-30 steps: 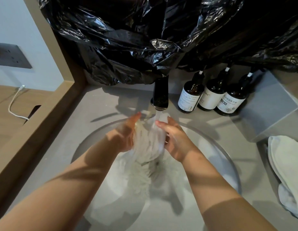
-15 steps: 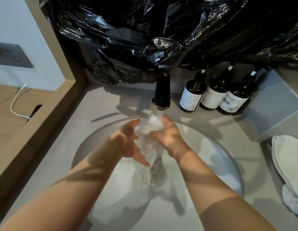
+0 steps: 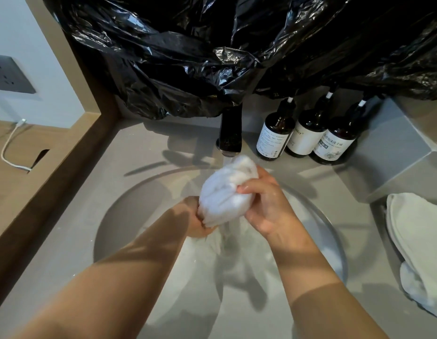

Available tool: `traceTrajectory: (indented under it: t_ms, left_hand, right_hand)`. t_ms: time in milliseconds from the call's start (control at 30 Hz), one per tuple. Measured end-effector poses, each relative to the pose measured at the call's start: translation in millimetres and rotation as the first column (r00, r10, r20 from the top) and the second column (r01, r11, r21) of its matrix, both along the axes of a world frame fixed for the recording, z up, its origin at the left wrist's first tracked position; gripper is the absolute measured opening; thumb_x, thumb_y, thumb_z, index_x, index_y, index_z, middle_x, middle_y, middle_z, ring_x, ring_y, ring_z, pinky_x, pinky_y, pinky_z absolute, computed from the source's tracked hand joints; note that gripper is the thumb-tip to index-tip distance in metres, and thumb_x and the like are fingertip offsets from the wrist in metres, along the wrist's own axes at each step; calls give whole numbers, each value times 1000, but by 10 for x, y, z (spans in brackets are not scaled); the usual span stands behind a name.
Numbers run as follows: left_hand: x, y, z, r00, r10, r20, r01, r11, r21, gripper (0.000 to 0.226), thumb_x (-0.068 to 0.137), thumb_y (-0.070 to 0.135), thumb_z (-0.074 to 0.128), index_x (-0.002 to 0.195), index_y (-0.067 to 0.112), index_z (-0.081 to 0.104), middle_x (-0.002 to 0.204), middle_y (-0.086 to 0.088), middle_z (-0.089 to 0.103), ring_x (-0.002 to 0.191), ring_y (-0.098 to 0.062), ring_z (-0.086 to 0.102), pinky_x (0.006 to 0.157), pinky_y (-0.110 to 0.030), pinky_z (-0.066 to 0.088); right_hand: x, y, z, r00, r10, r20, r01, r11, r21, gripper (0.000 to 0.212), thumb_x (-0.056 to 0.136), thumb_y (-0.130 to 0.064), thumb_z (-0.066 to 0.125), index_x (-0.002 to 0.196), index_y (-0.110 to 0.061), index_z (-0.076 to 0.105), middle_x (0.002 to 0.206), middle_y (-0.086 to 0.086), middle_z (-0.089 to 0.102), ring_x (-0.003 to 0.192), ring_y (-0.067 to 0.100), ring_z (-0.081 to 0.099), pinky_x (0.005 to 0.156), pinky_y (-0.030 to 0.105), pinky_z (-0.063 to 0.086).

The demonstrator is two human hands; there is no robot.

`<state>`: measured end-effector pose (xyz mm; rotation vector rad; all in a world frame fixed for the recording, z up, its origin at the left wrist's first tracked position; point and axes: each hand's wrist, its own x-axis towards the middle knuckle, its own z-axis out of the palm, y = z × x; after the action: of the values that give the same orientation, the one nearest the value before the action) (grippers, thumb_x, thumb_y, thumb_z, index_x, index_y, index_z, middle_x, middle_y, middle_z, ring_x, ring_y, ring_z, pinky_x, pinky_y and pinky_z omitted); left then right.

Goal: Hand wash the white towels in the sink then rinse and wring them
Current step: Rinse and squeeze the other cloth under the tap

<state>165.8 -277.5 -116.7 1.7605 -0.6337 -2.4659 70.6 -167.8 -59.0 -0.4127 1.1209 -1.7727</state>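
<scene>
Hidden, cropped, blurred.
Fingers of the left hand (image 3: 195, 222) are hidden behind the bunched white cloth towel (image 3: 224, 194), whose hanging tail is a blur. The black plastic sheet (image 3: 200, 57) covers the base of the dark metal faucet (image 3: 230, 133) and the pump heads of the three brown glass bottles (image 3: 307, 133); their label print is too small to read. The right edge cuts the folded white towel pile (image 3: 415, 231), the left edge the grey socket plate (image 3: 9, 74).

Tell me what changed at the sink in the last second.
Both hands closed: the left hand and right hand, earlier open against the hanging white towel, now grip it bunched into a ball under the faucet. The three bottles and the folded towels stayed put.
</scene>
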Motion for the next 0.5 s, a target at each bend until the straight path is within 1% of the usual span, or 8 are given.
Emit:
traceTrajectory:
  t_ms: [33,67,133,233,300,400,433,500]
  left_hand:
    - [55,-28,28,1000,-10,-7,10,1000,-5,25,93,12,43,71,7,53,42,-9,49,37,-18,48,41,-20,39]
    - [28,-69,-3,995,95,-7,-95,995,13,27,93,14,41,69,9,53,40,-6,48,32,-16,47,39,-17,39]
    - [63,-66,4,988,107,-113,-109,994,-12,32,95,16,33,76,9,58,43,-4,54,33,-17,51,41,-18,41]
    - [103,25,77,952,-48,-303,-10,983,-185,40,97,8,16,94,0,55,51,-8,62,45,-19,60,42,-23,50]
    - [100,59,113,935,-82,-344,5,975,-221,33,94,12,25,97,1,56,66,-12,65,65,-25,63,55,-29,55]
    - [144,33,161,913,-217,-347,129,957,-258,42,74,23,38,99,1,62,81,-16,63,77,-31,62,65,-32,54]
    - [165,-2,202,897,-308,-317,222,934,-280,44,71,30,42,98,3,66,82,-15,66,77,-31,64,66,-32,54]
    - [167,-73,254,879,-434,-200,359,876,-324,51,69,46,53,99,10,69,86,-12,70,81,-30,65,69,-35,54]
  right_hand:
    - [-76,12,-59,998,-59,33,59,998,-8,46,49,2,54,95,-3,54,87,14,60,85,29,61,76,35,46]
    - [-152,30,-130,989,-136,52,134,991,26,46,50,-1,54,96,-4,54,86,15,60,83,29,61,74,35,47]
    - [-237,81,-266,960,-276,51,261,945,198,45,49,-11,56,94,-7,55,86,15,59,80,28,59,67,31,45]
    - [-176,170,-535,912,-388,131,292,841,456,12,62,-23,52,72,-16,54,79,5,54,70,22,50,66,26,35]
    - [-48,187,-605,910,-306,278,179,898,402,22,69,-29,48,75,-18,66,87,7,62,83,27,57,76,35,42]
    - [27,132,-578,861,-230,453,178,972,155,63,83,-63,39,78,-13,78,94,14,71,96,31,64,94,42,44]
    - [15,93,-555,862,-236,449,174,969,175,67,85,-65,37,78,-12,77,92,14,72,93,30,66,91,39,46]
    - [29,1,-539,933,-231,274,159,952,262,50,88,-51,49,88,-6,72,92,17,70,88,31,67,78,33,52]
